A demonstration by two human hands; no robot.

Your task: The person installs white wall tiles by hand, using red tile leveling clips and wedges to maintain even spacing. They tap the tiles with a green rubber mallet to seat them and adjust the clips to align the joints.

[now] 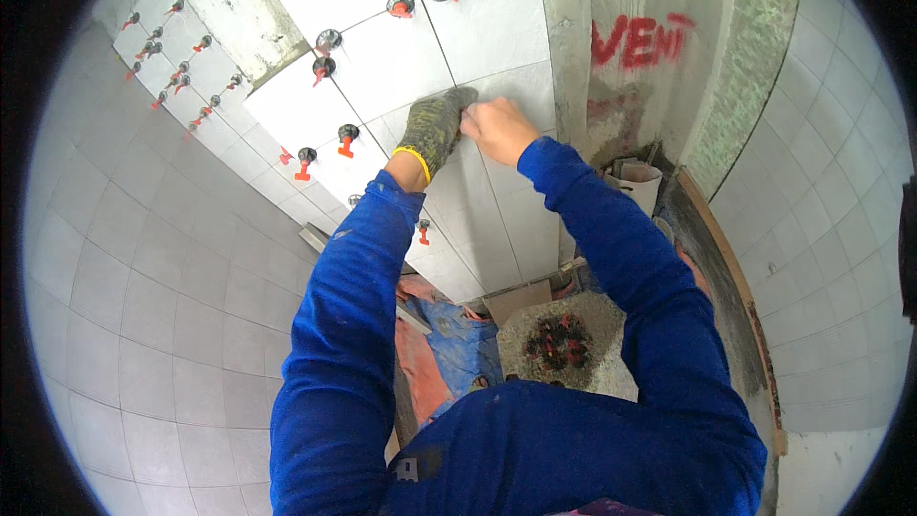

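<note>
Both my arms, in blue sleeves, reach up to a wall of large white tiles. My left hand wears a dark grey-green knit glove with a yellow cuff; its fingers are closed against the tile face near a joint. Right beside it, my bare right hand is curled with thumb and fingers pinched together. What either hand grips is hidden. Tile levelling clips with black round bases and red T-shaped handles stick out along the joints; one clip is left of my gloved hand, and another clip is above it.
A rough concrete column with red painted letters stands right of the tiles. A white bucket sits at its foot. Below, several loose clips lie heaped on a pale surface beside a blue tarp. Tiled walls rise on both sides.
</note>
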